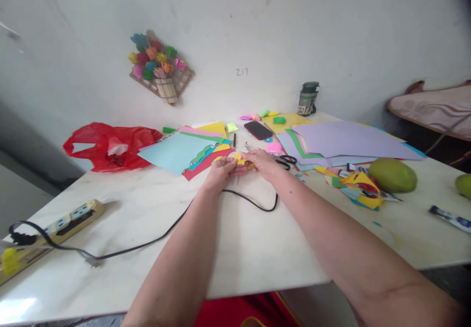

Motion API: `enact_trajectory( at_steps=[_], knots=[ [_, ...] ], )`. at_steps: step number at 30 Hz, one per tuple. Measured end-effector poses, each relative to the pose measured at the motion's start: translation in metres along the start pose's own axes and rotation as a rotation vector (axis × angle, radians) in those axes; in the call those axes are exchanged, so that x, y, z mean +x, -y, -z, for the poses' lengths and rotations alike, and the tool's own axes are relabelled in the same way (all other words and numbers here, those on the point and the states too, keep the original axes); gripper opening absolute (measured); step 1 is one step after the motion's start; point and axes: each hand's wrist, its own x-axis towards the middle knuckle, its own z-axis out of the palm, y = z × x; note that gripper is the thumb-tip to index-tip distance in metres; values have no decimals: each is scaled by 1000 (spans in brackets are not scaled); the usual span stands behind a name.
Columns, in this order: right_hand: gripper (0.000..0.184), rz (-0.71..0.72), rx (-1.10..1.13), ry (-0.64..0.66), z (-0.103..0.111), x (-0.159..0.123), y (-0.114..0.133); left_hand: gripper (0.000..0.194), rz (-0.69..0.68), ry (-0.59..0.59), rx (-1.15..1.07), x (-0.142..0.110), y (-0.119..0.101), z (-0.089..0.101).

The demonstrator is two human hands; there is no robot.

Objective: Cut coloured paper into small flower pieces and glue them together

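Both hands meet above the middle of the table around a small yellow flower-like piece (240, 158) with a bit of pink at its centre. My left hand (225, 169) pinches it from the left, fingers bent under it. From the right, my right hand (259, 162) has its thumb and fingertips closed on the same piece. Part of the piece is hidden by the fingers. Black-handled scissors (287, 161) lie just beyond my right wrist. A pink lump in wrap (274, 148) and a phone (258, 130) lie behind the hands, with a black pen (234, 141) to their left.
Coloured paper sheets lie left (172, 151) and right (338, 138). A red plastic bag (99, 145) sits far left. A black cable (147, 244) crosses from the power strip (73, 219). Paper scraps (362, 187) and a green fruit (393, 175) are right; a bottle (308, 99) stands behind.
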Motion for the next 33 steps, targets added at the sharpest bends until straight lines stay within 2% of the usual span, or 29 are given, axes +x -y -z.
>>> enact_trajectory(
  at_steps=[4,18,28,33],
  knots=[
    [31,5,-9,40,1,-1,0,25,5,4,2,-1,-1,-1],
    [34,-17,0,-29,-4,-5,2,22,43,10,19,-2,-4,-2],
    [31,-46,5,-22,-3,-5,4,24,30,17,24,-1,-2,-1],
    [37,-33,4,-6,0,-2,1,28,21,9,32,-1,-2,-1]
  ],
)
